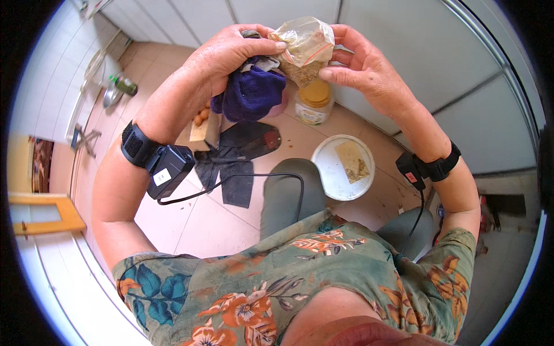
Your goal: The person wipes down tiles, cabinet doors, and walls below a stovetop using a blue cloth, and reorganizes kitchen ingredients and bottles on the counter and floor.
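My left hand (244,46) pinches the left edge of a clear zip-lock plastic bag (309,43), its thumb lying on the front. Dry, brownish, crumbly matter (303,72) fills the bag's lower part. A dark purple cloth (253,93) with grey parts hangs from the same hand. At the bag's right edge is my right hand (363,65), with its thumb by the lower corner and the fingertips partly hidden behind the plastic. Below the bag stands a jar with a yellow lid (315,94). A pinkish round thing (278,106) is mostly covered by the cloth.
On the tiled floor are a white round lid (320,151) bearing a flat packet (352,160), black cloth pieces (236,184) and a box (207,132) with eggs. A metal bowl (112,96) and green bottle (125,85) lie farther left. Grey cabinet doors (402,47) rise ahead.
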`<state>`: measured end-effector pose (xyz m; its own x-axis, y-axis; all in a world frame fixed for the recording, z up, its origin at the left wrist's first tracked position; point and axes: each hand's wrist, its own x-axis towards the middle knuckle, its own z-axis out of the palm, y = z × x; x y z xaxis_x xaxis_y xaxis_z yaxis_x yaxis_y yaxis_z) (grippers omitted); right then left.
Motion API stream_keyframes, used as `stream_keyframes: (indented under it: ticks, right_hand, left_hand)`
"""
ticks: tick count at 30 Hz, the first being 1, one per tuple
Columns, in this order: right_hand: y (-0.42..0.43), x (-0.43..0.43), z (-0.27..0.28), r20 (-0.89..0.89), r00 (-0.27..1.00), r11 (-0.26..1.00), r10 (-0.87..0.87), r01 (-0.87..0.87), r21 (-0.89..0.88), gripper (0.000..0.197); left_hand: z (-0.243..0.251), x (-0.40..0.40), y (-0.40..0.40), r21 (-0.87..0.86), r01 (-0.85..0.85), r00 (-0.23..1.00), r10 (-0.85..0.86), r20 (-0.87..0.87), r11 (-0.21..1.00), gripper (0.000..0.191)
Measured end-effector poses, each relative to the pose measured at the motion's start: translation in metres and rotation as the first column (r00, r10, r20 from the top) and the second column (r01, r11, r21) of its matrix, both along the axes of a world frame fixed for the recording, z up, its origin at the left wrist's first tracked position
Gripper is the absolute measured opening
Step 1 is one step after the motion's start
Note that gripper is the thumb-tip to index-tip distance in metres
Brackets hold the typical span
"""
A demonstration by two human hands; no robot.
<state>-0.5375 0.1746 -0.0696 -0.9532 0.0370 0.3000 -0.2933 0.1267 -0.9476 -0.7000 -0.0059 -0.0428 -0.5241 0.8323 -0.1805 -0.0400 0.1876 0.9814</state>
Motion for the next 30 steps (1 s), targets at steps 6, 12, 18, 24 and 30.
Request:
stream_keyframes:
  ticks: [6,12,18,24,30]
  right_hand:
    - [-0.056,-0.065,-0.006,0.059,0.998,0.998,0.024,-0.028,0.059,0.035]
    - [-0.124,-0.121,-0.022,0.108,0.994,0.977,0.036,-0.057,0.204,0.022]
    - [-0.148,-0.138,-0.029,0.158,0.920,0.933,0.359,-0.348,-0.093,0.042]
    - [-0.138,-0.148,-0.036,0.114,0.963,0.969,0.243,-0.234,-0.081,0.060]
    - [-0.157,-0.144,-0.064,0.378,0.798,0.818,0.470,-0.233,-0.526,0.098]
  left_hand:
    - [-0.007,-0.012,-0.080,0.006,-0.236,0.969,0.236,-0.071,0.972,0.028]
    - [-0.023,-0.009,-0.128,-0.072,-0.368,0.544,0.152,-0.825,0.927,0.023]
    - [-0.050,-0.028,-0.158,0.007,-0.367,0.725,0.291,-0.624,0.930,0.030]
    - [-0.071,-0.058,-0.156,0.280,-0.507,0.862,0.477,0.170,0.815,0.022]
    - [-0.084,-0.065,-0.131,0.289,-0.709,0.634,0.402,0.660,0.643,0.017]
